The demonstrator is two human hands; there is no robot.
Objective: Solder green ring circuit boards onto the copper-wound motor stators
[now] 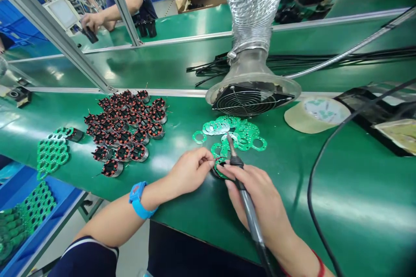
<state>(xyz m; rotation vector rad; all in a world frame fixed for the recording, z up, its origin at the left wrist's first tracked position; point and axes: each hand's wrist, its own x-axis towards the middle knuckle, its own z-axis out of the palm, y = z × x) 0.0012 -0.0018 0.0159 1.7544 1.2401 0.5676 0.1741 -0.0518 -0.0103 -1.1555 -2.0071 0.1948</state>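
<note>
My right hand point(256, 194) is closed around a soldering iron point(248, 203), its tip pointing up and away from me. Its fingertips also touch a green ring-shaped circuit board point(221, 173) on top of a motor stator point(216, 174), which the hands partly cover. At the left edge of that board, my left hand point(190, 169) has thumb and forefinger pinched together; what lies between them is too small to make out. Just beyond the fingers, loose green ring boards point(245, 132) lie overlapping, some with their pale side up.
Many copper-wound stators point(125, 123) stand grouped on the left, beside a panel of ring boards point(53, 153). A blue bin point(61, 212) holds more panels. A fume extractor point(250, 95) hangs ahead. Tape point(315, 114) and a black cable point(312, 181) are right. A co-worker point(130, 4) sits opposite.
</note>
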